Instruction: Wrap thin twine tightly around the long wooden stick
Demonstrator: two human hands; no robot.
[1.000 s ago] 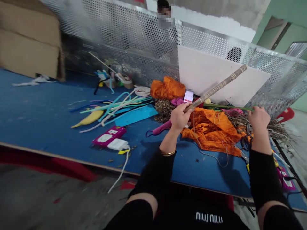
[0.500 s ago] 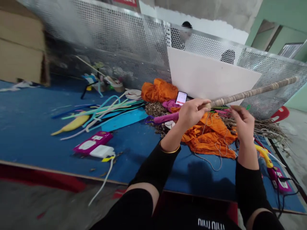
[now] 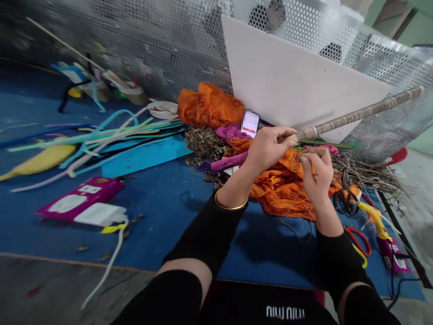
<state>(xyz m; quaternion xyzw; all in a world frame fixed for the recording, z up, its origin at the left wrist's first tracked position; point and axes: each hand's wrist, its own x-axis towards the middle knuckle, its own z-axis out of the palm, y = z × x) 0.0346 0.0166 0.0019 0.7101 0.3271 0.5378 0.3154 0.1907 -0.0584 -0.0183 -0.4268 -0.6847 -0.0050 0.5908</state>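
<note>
My left hand (image 3: 269, 149) is closed around the near end of a long, ringed brown stick (image 3: 365, 113), which slants up to the right. Close beside it, my right hand (image 3: 318, 174) pinches a thin grey string (image 3: 295, 163) just below the stick's end. Loose lengths of string trail down over a crumpled orange cloth (image 3: 277, 198) under both hands. A green strip with a curled end (image 3: 356, 144) shows behind my right hand; whether I touch it is hidden. Black-handled scissors (image 3: 345, 198) lie to the right of my right wrist.
Dry twigs (image 3: 375, 176) and a yellow glue gun (image 3: 374, 219) lie at right. A phone (image 3: 250, 124) leans by an orange bundle (image 3: 208, 106). Pipe cleaners (image 3: 111, 135) and a purple packet (image 3: 81, 198) lie left. A white board (image 3: 297, 76) leans on perforated metal, people beyond.
My right hand has moved left, close to my left hand. The view has shifted, bringing the scissors and red handles out from behind my right arm. My left hand keeps its hold on the stick.
</note>
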